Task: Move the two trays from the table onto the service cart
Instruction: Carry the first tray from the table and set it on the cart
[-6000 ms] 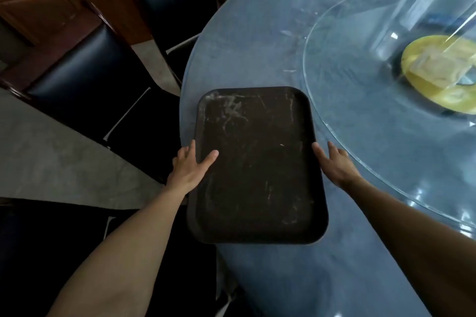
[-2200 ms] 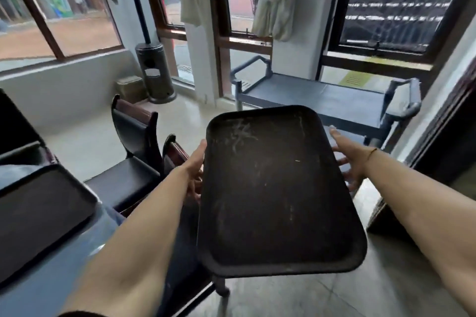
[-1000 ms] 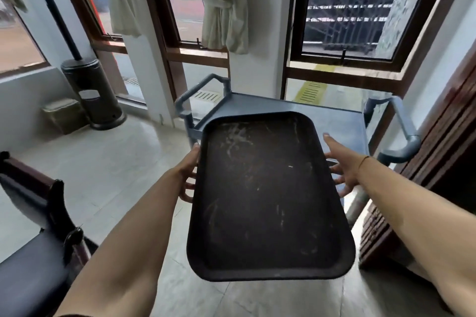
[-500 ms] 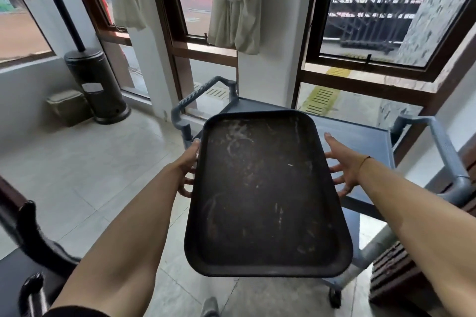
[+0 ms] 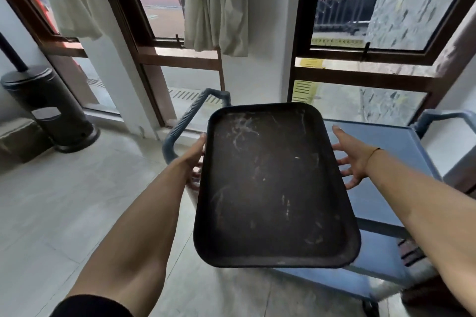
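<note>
Both hands carry the tray [image 5: 273, 183] by its long edges: left hand [image 5: 193, 162] on the left rim with its thumb along the edge and its fingers curled under, right hand [image 5: 353, 156] on the right rim with its fingers spread and reaching beneath. Tray sits between the two hands, dark, scratched, empty, roughly level, held in the air above the left part of the blue cart [image 5: 401, 152] and not touching its top shelf. Cart stands by the window, its left handle [image 5: 190, 113] just beyond the left hand.
</note>
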